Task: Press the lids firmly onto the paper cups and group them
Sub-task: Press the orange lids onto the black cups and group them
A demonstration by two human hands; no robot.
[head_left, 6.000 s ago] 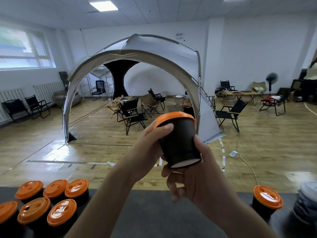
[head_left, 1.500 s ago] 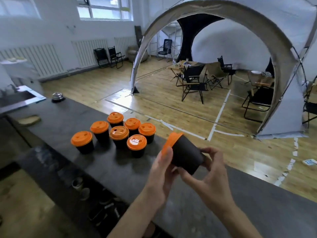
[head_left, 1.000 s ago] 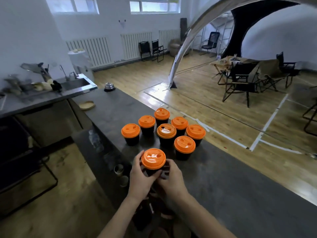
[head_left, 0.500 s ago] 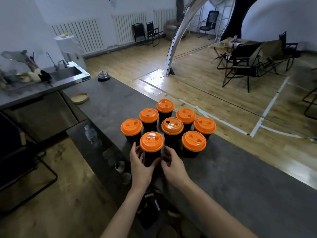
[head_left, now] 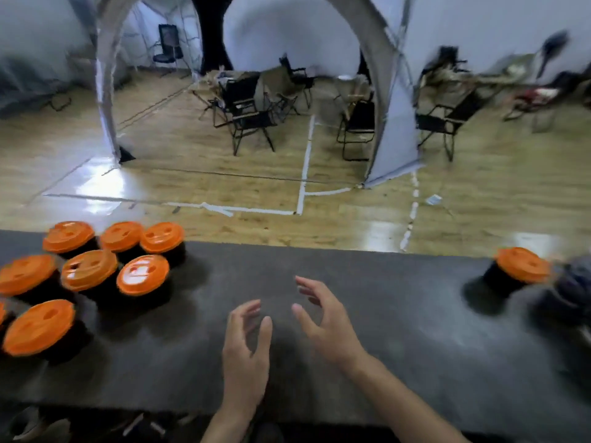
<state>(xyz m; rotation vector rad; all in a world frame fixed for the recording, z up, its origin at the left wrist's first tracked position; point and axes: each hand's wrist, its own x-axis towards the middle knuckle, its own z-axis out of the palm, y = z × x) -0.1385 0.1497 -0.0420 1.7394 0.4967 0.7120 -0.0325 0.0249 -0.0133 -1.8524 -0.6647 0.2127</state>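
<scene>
Loosely curled, both hands hover over the counter.

A cluster of lidded cups is sitting packed together on the left end of the counter. A single lidded cup is standing well apart on the counter's right end, just beside a blurred object. The left hand and right hand are hovering side by side over the counter's middle, and beyond the counter's far edge a tent is standing with folding chairs under it.
</scene>
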